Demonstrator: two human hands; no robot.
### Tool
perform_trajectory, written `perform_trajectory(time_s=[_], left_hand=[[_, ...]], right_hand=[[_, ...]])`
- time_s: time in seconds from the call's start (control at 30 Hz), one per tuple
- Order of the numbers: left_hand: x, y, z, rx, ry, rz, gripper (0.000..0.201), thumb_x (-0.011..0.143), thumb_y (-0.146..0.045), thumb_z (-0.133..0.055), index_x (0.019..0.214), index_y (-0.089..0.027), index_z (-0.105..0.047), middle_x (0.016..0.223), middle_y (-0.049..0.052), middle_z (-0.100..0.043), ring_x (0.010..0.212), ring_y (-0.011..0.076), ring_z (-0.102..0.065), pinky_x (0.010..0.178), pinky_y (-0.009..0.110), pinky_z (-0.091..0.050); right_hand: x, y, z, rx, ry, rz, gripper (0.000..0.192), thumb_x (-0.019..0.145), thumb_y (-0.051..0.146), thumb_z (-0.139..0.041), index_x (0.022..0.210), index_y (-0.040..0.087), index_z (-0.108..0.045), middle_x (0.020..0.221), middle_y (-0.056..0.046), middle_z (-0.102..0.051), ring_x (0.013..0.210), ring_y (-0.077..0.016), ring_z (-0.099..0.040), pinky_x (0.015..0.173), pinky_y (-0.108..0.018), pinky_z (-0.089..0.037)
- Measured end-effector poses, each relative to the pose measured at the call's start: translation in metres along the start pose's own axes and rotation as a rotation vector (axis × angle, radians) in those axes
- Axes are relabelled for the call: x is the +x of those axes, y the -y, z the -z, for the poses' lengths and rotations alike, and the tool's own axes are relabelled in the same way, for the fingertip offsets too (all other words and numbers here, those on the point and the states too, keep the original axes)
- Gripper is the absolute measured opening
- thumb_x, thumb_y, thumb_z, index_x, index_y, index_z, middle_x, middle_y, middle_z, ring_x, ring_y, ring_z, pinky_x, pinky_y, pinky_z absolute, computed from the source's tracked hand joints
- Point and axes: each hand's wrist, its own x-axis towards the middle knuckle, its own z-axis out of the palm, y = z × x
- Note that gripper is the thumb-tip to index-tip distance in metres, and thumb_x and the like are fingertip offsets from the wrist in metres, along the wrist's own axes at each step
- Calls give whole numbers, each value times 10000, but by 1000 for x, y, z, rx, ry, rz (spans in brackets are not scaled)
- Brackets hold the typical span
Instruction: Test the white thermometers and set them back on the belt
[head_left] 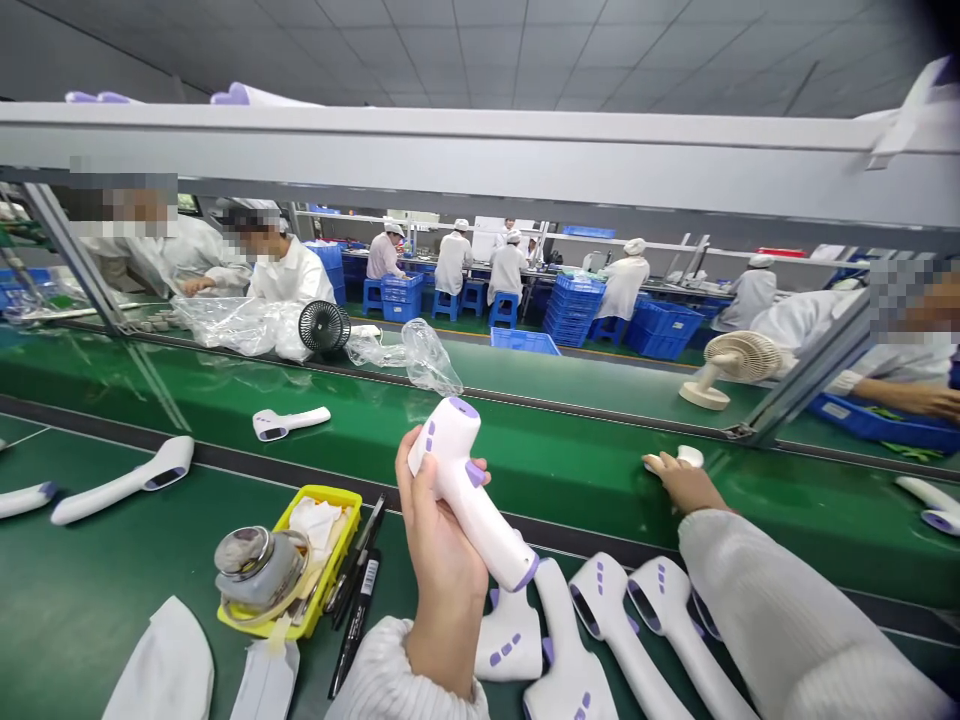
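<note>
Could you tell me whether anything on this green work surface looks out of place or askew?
Nothing stands out. The left hand holds a white handheld thermometer with purple buttons; the right hand rests on a small white part.

Thermometer [469, 490] in my left hand [439, 560], my right hand [682, 482] on the belt [570, 460] behind, tray [300, 560] left, more thermometers [600, 630] below.

I see my left hand [439, 545] gripping a white thermometer gun [469, 495] upright above the green desk [112, 590], its fingers [405, 480] wrapped round the handle. My right hand [679, 480] rests on a small white piece [686, 457] on the conveyor belt [570, 460]. More white guns [607, 630] lie in a row below, with a yellow tray [334, 560] to the left
</note>
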Motion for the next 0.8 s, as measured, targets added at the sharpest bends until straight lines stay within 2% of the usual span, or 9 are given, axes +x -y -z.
perform_trajectory(time_s=[0.13, 0.2, 0.33, 0.43, 0.5, 0.57, 0.63, 0.67, 0.8], left_hand=[[2, 5, 5, 28, 47, 37, 453, 761, -324, -723, 1163, -243, -531, 884, 20, -680, 612, 141, -673, 576, 229, -542], [4, 10, 7, 50, 52, 49, 447, 772, -326, -705, 1171, -239, -523, 896, 24, -674, 615, 140, -672, 579, 231, -538], [6, 19, 9, 163, 68, 131, 454, 811, -337, -646, 1221, -215, -494, 925, 52, -668, 651, 148, -672, 627, 257, -547], [1, 21, 8, 331, 175, 209, 620, 791, -275, -661, 1365, -226, -434, 1020, 86, -664, 699, 174, -682, 647, 285, -550], [-5, 20, 7, 596, 288, 113, 803, 767, -223, -675, 1481, -300, -317, 1020, 64, -650, 718, 179, -671, 647, 283, -536], [-9, 19, 7, 910, 378, -110, 855, 751, -200, -691, 1500, -347, -306, 982, 42, -624, 767, 182, -644, 684, 280, -515], [-10, 22, 11, 1078, 394, -243, 749, 720, -202, -728, 1414, -335, -477, 983, 44, -609, 848, 200, -617, 763, 294, -496], [-7, 25, 14, 1109, 384, -237, 674, 696, -210, -754, 1334, -320, -569, 993, 48, -613, 887, 213, -610, 803, 307, -486], [18, 45, 43, 1119, 271, -22, 374, 593, -223, -832, 949, -197, -722, 812, 57, -646, 788, 243, -625, 800, 361, -494]], right_hand=[[3, 19, -1, 231, 31, -39, 233, 773, 14, -514, 819, 188, -661, 689, -94, -609, 760, -255, -588, 751, -389, -416], [6, 33, 8, 397, 4, -71, 202, 771, 50, -541, 856, 199, -650, 728, -84, -610, 804, -253, -576, 794, -396, -410], [10, 59, 39, 815, -101, -231, 223, 793, 167, -565, 1008, 211, -605, 831, -66, -621, 842, -238, -581, 838, -397, -447], [6, 69, 71, 1166, -143, -379, 156, 865, 304, -502, 978, 218, -566, 782, -39, -607, 760, -208, -606, 770, -374, -518], [-4, 71, 93, 1382, -144, -445, 212, 890, 406, -464, 884, 217, -559, 723, -35, -597, 709, -201, -615, 711, -364, -551], [-21, 75, 113, 1544, -139, -479, 310, 889, 499, -450, 817, 219, -561, 697, -40, -602, 697, -206, -625, 672, -369, -570], [-41, 82, 129, 1734, -130, -495, 357, 876, 551, -467, 808, 220, -585, 727, -48, -631, 729, -214, -643, 665, -377, -583], [-51, 88, 135, 1870, -123, -504, 350, 862, 553, -503, 817, 220, -601, 752, -48, -647, 748, -214, -651, 677, -376, -588], [-79, 123, 146, 2341, -41, -578, 266, 768, 450, -716, 836, 207, -633, 759, -21, -665, 685, -174, -642, 661, -318, -583]])
